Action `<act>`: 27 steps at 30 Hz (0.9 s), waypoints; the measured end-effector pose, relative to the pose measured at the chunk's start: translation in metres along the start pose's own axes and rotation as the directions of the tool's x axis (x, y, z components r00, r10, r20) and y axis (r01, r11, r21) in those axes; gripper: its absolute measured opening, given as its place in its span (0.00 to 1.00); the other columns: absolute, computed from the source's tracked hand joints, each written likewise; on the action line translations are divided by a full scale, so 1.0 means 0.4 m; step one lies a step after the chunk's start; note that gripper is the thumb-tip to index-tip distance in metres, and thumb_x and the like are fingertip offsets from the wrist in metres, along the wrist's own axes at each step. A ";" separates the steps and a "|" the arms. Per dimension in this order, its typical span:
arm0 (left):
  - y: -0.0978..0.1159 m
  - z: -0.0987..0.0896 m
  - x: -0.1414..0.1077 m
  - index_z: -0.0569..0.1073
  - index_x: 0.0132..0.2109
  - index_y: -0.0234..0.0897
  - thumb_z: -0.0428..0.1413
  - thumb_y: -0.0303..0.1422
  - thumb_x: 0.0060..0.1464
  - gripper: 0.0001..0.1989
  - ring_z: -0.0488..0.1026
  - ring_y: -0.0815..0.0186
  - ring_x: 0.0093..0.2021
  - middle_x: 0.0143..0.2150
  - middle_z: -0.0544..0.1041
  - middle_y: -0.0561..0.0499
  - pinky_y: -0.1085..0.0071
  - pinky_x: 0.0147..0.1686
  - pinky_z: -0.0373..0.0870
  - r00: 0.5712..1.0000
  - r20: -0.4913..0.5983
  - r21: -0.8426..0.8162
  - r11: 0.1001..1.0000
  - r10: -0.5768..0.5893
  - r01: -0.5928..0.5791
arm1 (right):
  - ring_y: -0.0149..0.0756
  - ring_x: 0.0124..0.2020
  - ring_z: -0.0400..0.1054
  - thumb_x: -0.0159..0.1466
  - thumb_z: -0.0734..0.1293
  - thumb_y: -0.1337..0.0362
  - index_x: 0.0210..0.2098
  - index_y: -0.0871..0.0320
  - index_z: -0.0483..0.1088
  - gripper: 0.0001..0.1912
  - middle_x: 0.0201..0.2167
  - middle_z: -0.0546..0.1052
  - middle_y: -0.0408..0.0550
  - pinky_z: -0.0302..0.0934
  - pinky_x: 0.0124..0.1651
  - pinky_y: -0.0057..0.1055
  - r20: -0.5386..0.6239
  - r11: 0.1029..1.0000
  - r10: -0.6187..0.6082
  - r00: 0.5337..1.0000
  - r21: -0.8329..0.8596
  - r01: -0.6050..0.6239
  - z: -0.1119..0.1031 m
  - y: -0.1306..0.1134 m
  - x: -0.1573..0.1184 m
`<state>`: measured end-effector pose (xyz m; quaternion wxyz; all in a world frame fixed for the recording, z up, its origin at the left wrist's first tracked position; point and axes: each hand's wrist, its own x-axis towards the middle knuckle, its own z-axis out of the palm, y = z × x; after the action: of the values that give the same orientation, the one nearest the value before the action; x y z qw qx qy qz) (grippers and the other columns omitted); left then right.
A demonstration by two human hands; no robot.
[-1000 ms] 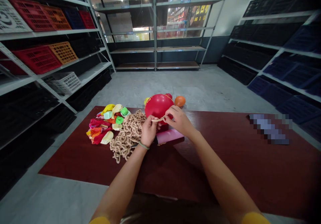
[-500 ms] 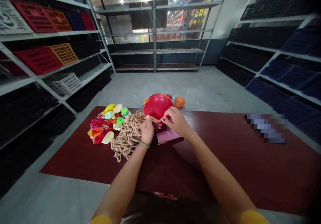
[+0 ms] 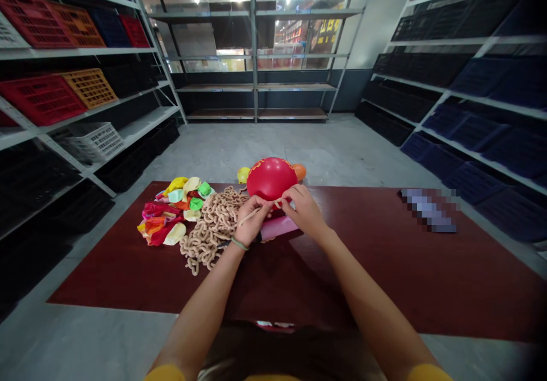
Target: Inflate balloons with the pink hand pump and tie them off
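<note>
Left hand [image 3: 252, 223]: fingers closed, a thin tan latex strip [image 3: 251, 217] pinched in them, tail poking out toward the lower left.
Right hand [image 3: 304, 213]: fingers pinched together at the strip's far end, right up against the balloon, looks like a firm grip.
Strip's long axis: runs nearly level across the gap between the hands, tilted up to the right.
Red balloon [image 3: 270, 177]: inflated, sits just beyond both hands, about midway between them, with the right hand's fingertips a touch closer.
Hard to make out: the balloon's neck is hidden behind the fingers, so whether the strip is knotted on can't be told.
Left of the hands: a tan balloon chain [image 3: 211, 230] is heaped just beside the left wrist, with loose deflated balloons [image 3: 171, 213] past it.
Under the hands: a pink packet [image 3: 278, 228] is partly covered, on a maroon table cover [image 3: 342, 290].
Blurred: a pixelated patch [image 3: 429, 210] can't be identified.
</note>
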<state>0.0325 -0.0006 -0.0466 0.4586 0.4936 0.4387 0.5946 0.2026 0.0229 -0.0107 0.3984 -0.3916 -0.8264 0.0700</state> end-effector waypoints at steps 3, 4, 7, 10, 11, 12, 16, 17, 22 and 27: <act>0.001 0.002 -0.001 0.71 0.31 0.35 0.62 0.41 0.52 0.13 0.71 0.72 0.24 0.26 0.76 0.53 0.77 0.25 0.66 1.000 -0.002 0.036 0.999 0.004 -0.004 | 0.41 0.41 0.61 0.66 0.59 0.66 0.33 0.54 0.66 0.06 0.35 0.69 0.49 0.59 0.46 0.39 -0.060 0.998 0.031 0.998 -0.044 -0.033 0.011 0.001 -0.017; 0.000 0.002 0.000 0.71 0.31 0.35 0.62 0.41 0.51 0.13 0.70 0.72 0.24 0.26 0.76 0.53 0.77 0.25 0.66 1.000 -0.004 0.044 0.999 0.006 -0.005 | 0.41 0.41 0.61 0.66 0.59 0.66 0.34 0.54 0.67 0.06 0.35 0.70 0.49 0.59 0.46 0.40 -0.084 0.998 0.042 0.996 -0.051 -0.046 0.016 0.001 -0.022; -0.001 -0.004 0.002 0.71 0.32 0.35 0.62 0.41 0.51 0.13 0.71 0.72 0.25 0.28 0.76 0.52 0.77 0.26 0.66 1.000 -0.016 0.029 1.000 -0.002 0.002 | 0.41 0.42 0.62 0.67 0.59 0.64 0.36 0.54 0.68 0.07 0.36 0.71 0.49 0.59 0.47 0.41 -0.122 0.998 0.057 0.991 -0.027 -0.061 0.025 0.001 -0.032; 0.000 -0.011 0.007 0.71 0.34 0.35 0.62 0.41 0.51 0.13 0.72 0.71 0.26 0.29 0.76 0.52 0.78 0.25 0.65 0.999 -0.032 -0.024 0.999 -0.027 0.026 | 0.41 0.46 0.63 0.68 0.60 0.62 0.41 0.52 0.70 0.07 0.41 0.71 0.49 0.60 0.50 0.42 -0.131 0.997 0.052 0.990 0.070 -0.044 0.024 0.006 -0.036; 0.002 -0.011 0.010 0.71 0.34 0.35 0.62 0.41 0.52 0.13 0.72 0.71 0.27 0.29 0.77 0.52 0.78 0.25 0.65 0.999 -0.032 -0.041 0.999 -0.027 0.026 | 0.41 0.47 0.63 0.67 0.61 0.61 0.43 0.52 0.69 0.08 0.42 0.71 0.49 0.60 0.51 0.42 -0.144 0.993 0.064 0.988 0.111 -0.048 0.022 0.011 -0.038; 0.004 -0.010 0.014 0.71 0.34 0.35 0.62 0.40 0.52 0.13 0.73 0.71 0.28 0.29 0.77 0.52 0.78 0.26 0.66 0.999 -0.028 -0.055 0.998 -0.019 0.017 | 0.41 0.48 0.63 0.67 0.62 0.60 0.45 0.51 0.69 0.08 0.44 0.71 0.49 0.60 0.52 0.42 -0.168 0.986 0.090 0.982 0.154 -0.064 0.020 0.018 -0.040; 0.021 0.018 0.048 0.70 0.35 0.35 0.61 0.39 0.53 0.12 0.74 0.70 0.30 0.30 0.77 0.51 0.75 0.32 0.69 0.999 -0.019 -0.086 0.995 0.048 -0.049 | 0.39 0.44 0.65 0.67 0.62 0.58 0.44 0.53 0.67 0.09 0.41 0.71 0.48 0.63 0.47 0.40 -0.267 0.928 0.280 0.922 0.321 -0.189 0.017 0.063 -0.055; 0.026 0.029 0.062 0.71 0.37 0.35 0.61 0.39 0.53 0.12 0.75 0.69 0.32 0.32 0.78 0.50 0.74 0.34 0.70 0.998 -0.008 -0.085 0.995 0.060 -0.061 | 0.39 0.43 0.66 0.66 0.62 0.58 0.44 0.53 0.67 0.09 0.41 0.72 0.48 0.63 0.46 0.40 -0.279 0.911 0.324 0.904 0.350 -0.218 0.018 0.075 -0.059; 0.029 0.070 0.145 0.66 0.61 0.43 0.64 0.35 0.49 0.32 0.76 0.61 0.49 0.60 0.70 0.39 0.65 0.48 0.72 0.979 0.204 -0.021 1.000 0.009 -0.005 | 0.40 0.43 0.67 0.65 0.63 0.56 0.45 0.53 0.67 0.11 0.41 0.72 0.49 0.63 0.47 0.40 -0.296 0.875 0.412 0.862 0.393 -0.283 0.026 0.109 -0.072; 0.002 0.058 0.163 0.60 0.66 0.45 0.63 0.34 0.50 0.37 0.75 0.59 0.53 0.63 0.67 0.38 0.61 0.52 0.70 0.979 0.202 -0.001 1.000 -0.023 0.024 | 0.40 0.44 0.68 0.65 0.62 0.58 0.46 0.52 0.67 0.11 0.42 0.74 0.48 0.64 0.48 0.42 -0.214 0.894 0.351 0.911 0.367 -0.258 0.028 0.104 -0.071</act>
<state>0.0494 0.0646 -0.0306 0.5085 0.5455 0.3947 0.5368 0.2300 0.0335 -0.0531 0.5530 -0.4508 -0.6670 0.2146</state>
